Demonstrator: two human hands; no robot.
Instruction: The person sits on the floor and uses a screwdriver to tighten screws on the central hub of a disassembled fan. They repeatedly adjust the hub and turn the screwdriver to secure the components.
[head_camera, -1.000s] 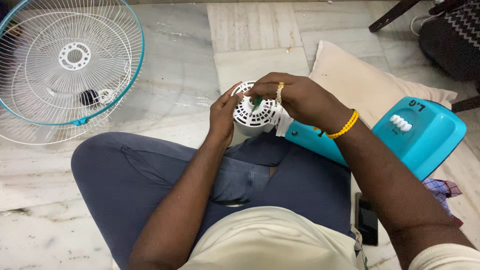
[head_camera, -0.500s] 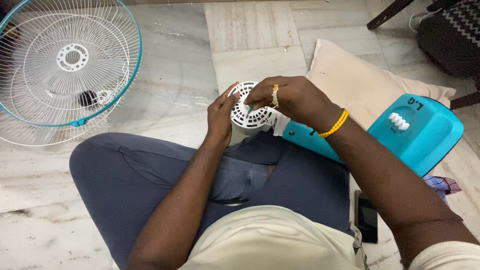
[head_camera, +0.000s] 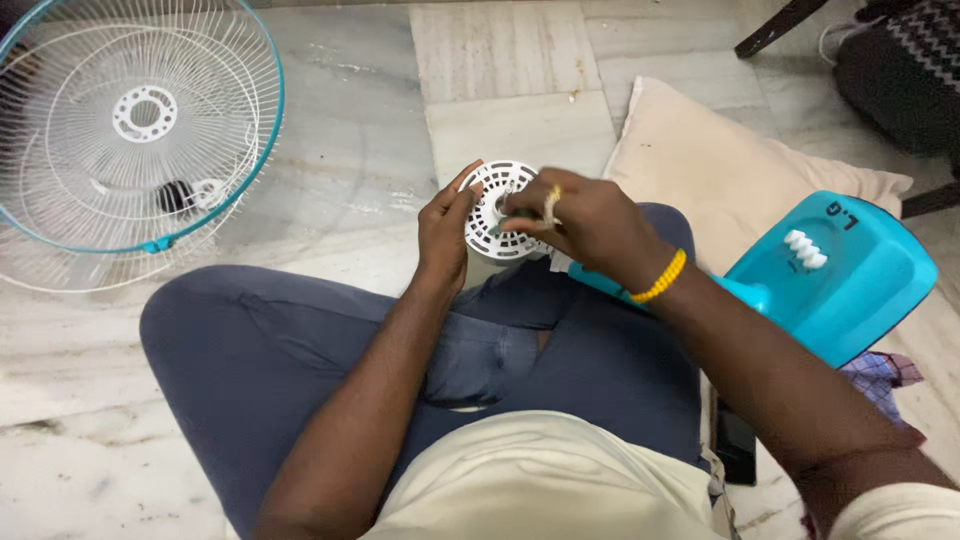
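Two hands meet: our left hand (head_camera: 445, 228) grips the white vented motor cover (head_camera: 492, 212) at nine o'clock; our right hand (head_camera: 585, 225), fingers pinched, has dropped onto its centre.

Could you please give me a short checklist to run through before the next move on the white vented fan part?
1. Left hand steadies the white vented motor housing at its edge: ok.
2. Right hand rests over the housing's face, fingers at its centre: ok.
3. What the right fingertips pinch: cannot tell, hidden.
4. Housing is held above the lap, over the dark trousers: ok.
5. Teal fan base lies tilted beside the right forearm, near the elbow's path: not ok.
6. Wire fan guard lies on the floor, apart from both hands: ok.
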